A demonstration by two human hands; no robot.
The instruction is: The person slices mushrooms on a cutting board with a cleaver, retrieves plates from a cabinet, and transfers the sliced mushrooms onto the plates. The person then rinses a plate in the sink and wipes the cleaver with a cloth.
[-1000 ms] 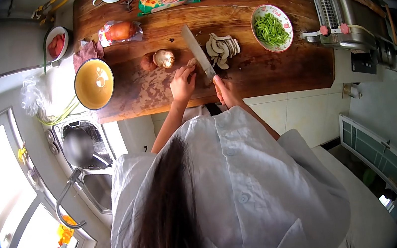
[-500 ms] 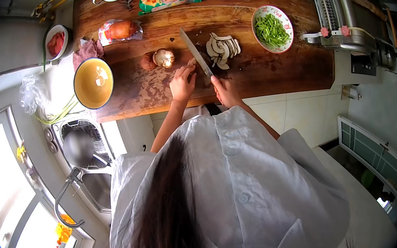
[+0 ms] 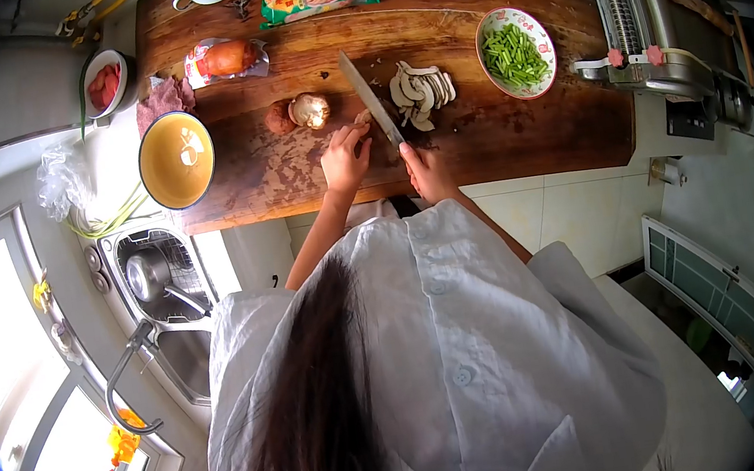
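My right hand grips the handle of a kitchen knife, whose blade points away from me across the wooden worktop. Just left of the blade, my left hand has its fingers curled on a mushroom, mostly hidden by the fingers and blade. Sliced mushroom lies in a loose pile to the right of the knife. Two whole mushrooms sit farther left: one brown cap and one with its pale underside showing.
A bowl of chopped green vegetable stands at right, near a metal pasta machine. At left are a yellow-lined bowl, a wrapped sausage and a sink holding a pot. A green packet lies at the back.
Both hands, the knife and the mushrooms hold practically the same positions. The view has shifted only very slightly.
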